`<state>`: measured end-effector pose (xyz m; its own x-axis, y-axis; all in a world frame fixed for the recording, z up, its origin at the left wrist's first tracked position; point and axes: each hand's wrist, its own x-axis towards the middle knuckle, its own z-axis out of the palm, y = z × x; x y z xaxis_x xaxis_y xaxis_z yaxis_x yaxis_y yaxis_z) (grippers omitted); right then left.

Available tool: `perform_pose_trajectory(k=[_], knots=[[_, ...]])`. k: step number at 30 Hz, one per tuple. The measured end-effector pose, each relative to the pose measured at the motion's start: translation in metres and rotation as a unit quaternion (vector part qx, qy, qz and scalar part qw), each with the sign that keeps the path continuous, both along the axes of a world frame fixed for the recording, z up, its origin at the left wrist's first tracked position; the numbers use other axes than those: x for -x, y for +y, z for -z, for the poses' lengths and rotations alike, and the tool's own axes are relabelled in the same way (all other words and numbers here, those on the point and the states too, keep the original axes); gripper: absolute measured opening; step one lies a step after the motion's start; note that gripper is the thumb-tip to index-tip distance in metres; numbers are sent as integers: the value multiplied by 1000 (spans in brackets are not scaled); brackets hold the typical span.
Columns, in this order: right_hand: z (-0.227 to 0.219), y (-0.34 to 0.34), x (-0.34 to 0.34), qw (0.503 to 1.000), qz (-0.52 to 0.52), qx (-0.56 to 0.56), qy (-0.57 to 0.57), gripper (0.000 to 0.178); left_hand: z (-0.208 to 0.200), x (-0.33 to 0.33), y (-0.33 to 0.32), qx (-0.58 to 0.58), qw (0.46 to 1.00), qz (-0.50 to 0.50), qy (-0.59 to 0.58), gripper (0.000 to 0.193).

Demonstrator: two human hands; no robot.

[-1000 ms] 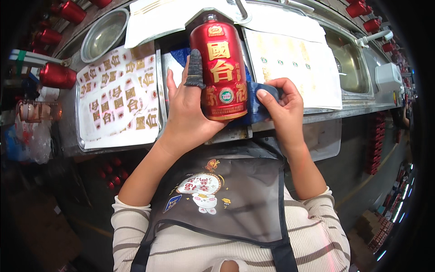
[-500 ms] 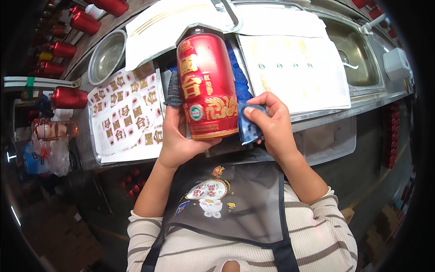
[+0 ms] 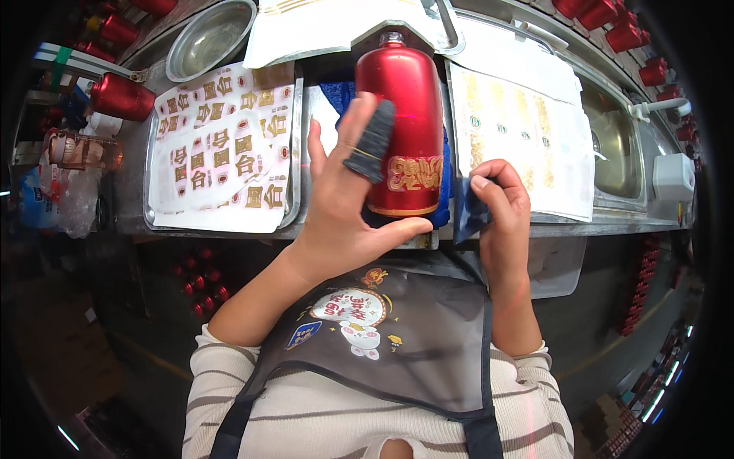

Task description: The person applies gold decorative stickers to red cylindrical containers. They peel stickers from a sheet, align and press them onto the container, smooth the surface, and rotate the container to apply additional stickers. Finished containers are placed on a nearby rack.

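A glossy red bottle (image 3: 400, 115) with a bare glass neck lies with its base toward me, over blue cloth (image 3: 334, 93). A gold dragon-like decal (image 3: 415, 174) runs across its lower part. Along the bottle's left side is my left hand (image 3: 336, 191), fingers stretched out and spread. A dark finger cover on one of its fingers rests against the red surface, and the thumb extends below the base. Just right of the base, my right hand (image 3: 505, 203) pinches a dark blue flat piece (image 3: 469, 208), apart from the bottle.
Left stands a tray (image 3: 293, 206) with gold-lettered decal sheets (image 3: 222, 145); a metal bowl (image 3: 210, 42) is behind it. Another decal sheet (image 3: 505, 99) lies right, before a sink (image 3: 612, 153). A white jug (image 3: 674, 180) stands far right; more red bottles (image 3: 122, 97) line both sides.
The bottle has turned, so the large gold lettering no longer shows. My left hand has gone from beneath the base to the left side and its fingers have spread. The view has shifted.
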<state>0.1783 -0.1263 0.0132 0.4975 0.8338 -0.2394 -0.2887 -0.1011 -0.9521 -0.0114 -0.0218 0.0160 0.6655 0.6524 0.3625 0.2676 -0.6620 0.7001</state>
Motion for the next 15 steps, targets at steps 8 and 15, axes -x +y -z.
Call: perform_pose_trajectory(k=[8,15], knots=[[3,18,17,991,-70,14,-115,21,19,-24,-3,268,940,-89,-191,48],[3,20,17,992,-79,14,-97,26,14,-19,-2,312,918,-46,-239,51]])
